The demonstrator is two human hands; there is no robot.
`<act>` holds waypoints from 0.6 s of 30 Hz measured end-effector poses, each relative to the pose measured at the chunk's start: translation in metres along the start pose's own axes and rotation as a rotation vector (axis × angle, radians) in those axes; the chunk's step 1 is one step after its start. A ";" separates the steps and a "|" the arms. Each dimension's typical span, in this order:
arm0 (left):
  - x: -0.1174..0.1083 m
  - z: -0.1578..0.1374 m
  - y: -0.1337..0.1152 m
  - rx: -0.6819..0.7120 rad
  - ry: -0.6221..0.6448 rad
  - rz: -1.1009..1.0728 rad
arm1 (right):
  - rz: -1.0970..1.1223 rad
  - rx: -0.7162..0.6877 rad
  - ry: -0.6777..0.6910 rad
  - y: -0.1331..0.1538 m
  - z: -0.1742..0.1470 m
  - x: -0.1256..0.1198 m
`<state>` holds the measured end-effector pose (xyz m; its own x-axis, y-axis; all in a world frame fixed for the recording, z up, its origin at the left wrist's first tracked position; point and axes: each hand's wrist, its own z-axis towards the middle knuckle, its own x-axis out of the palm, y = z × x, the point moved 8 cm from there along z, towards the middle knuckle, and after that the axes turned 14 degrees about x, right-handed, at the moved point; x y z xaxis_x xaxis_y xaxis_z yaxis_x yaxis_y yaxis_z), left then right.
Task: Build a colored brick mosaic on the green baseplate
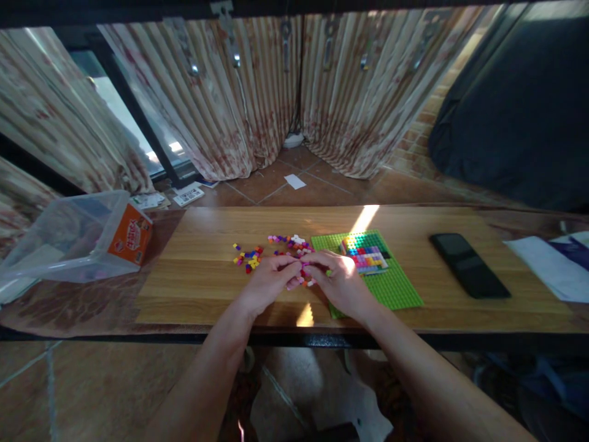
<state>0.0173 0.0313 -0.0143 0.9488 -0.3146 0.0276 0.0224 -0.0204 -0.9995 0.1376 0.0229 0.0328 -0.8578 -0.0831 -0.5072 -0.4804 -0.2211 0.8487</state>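
My left hand (pixel 272 279) and my right hand (pixel 339 279) meet above a loose spread of small toy building bricks (pixel 253 258). The fingers of both are pinched together, with a bit of a pink brick (pixel 303 267) showing between the fingertips; its exact shape is too small to tell. More bricks, white, purple, red and orange, lie just beyond the fingers and partly under them. Beside my right hand lies a green studded baseplate (pixel 391 291), its near left part covered by that hand. A multicoloured block of joined bricks (pixel 365 258) stands on the plate.
A black phone (pixel 469 265) lies on the wooden board (pixel 193 276) to the right, with white paper (pixel 543 267) past it. At the left sits a clear plastic box (pixel 78 233) with an orange label. Curtains (pixel 257 104) hang behind the table.
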 end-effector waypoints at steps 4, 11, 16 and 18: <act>0.010 0.002 -0.002 -0.019 0.009 0.000 | -0.053 0.031 0.063 -0.003 -0.002 -0.021; 0.030 0.011 0.004 -0.004 0.044 -0.002 | -0.064 0.223 -0.005 -0.053 -0.010 -0.112; 0.040 0.015 0.003 -0.012 0.067 0.054 | -0.160 0.288 -0.024 -0.083 -0.018 -0.136; 0.042 0.017 0.002 -0.012 0.071 0.061 | -0.170 0.279 -0.029 -0.086 -0.019 -0.134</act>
<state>0.0621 0.0338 -0.0151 0.9236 -0.3820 -0.0318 -0.0388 -0.0106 -0.9992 0.2978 0.0351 0.0251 -0.7640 -0.0393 -0.6441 -0.6453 0.0460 0.7626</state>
